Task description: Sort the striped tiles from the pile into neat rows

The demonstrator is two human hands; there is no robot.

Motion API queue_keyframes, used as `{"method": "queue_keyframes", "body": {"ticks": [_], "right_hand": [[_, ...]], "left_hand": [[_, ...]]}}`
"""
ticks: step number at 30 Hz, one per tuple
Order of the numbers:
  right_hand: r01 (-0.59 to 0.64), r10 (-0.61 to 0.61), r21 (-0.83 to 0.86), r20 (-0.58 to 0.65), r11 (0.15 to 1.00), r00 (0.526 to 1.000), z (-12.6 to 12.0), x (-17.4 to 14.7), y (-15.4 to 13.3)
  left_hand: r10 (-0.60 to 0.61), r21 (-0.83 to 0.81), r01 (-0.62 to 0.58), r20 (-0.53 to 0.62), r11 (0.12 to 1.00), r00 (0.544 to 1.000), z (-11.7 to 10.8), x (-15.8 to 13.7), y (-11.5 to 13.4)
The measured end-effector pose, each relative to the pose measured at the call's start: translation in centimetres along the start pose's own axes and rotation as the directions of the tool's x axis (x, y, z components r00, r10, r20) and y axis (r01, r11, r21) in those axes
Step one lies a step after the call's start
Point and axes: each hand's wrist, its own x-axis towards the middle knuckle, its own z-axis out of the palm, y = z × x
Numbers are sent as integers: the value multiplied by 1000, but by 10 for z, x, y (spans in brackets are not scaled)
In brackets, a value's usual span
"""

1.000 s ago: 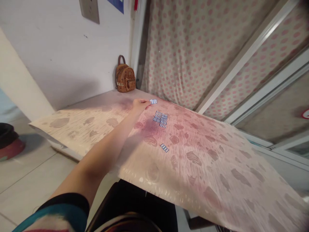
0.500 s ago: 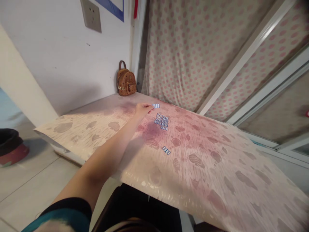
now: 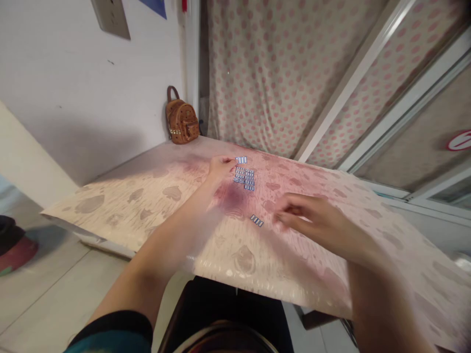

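A small, flat, blue-and-white striped strip (image 3: pixel 242 160) is pinched by the left hand (image 3: pixel 221 167), just beyond a cluster of matching strips (image 3: pixel 249 182) on a cream-and-pink patterned tablecloth (image 3: pixel 117 196). The blurred, half-curled right hand (image 3: pixel 317 216) is held beside a lone matching strip (image 3: pixel 256 220); whether anything is gripped cannot be told.

Short teal sleeve (image 3: pixel 114 342), wide black cuff (image 3: pixel 119 322), bare left hand (image 3: pixel 221 167), bare right hand (image 3: pixel 307 214), bare forearms (image 3: pixel 172 235)

Bag (image 3: pixel 183 122) on tbl (image 3: pixel 235 245), back L, strips (image 3: pixel 245 176) mid-tbl, curtain (image 3: pixel 265 73) behind
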Motion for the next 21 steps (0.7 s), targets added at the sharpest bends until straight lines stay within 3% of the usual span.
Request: {"method": "queue_keyframes", "body": {"ticks": [3, 5, 9, 17, 21], "right_hand": [[-109, 174, -234, 276, 966, 945, 29, 21, 13], [-151, 278, -364, 327, 919, 903, 50, 33, 25], [-105, 270, -432, 341, 896, 900, 73, 36, 42], [-139, 269, -355, 349, 924, 898, 75, 26, 43], [-170, 315, -432, 291, 886, 903, 76, 24, 40]], "left_hand": [[-13, 8, 13, 41, 1000, 999, 4, -3, -1], [-9, 23, 7, 64, 1000, 998, 5, -4, -1], [19, 56, -22, 69, 998, 997, 7, -5, -3], [33, 74, -42, 114, 996, 993, 16, -15, -4], [48, 117, -64, 136, 991, 990, 19, -20, -2]]}}
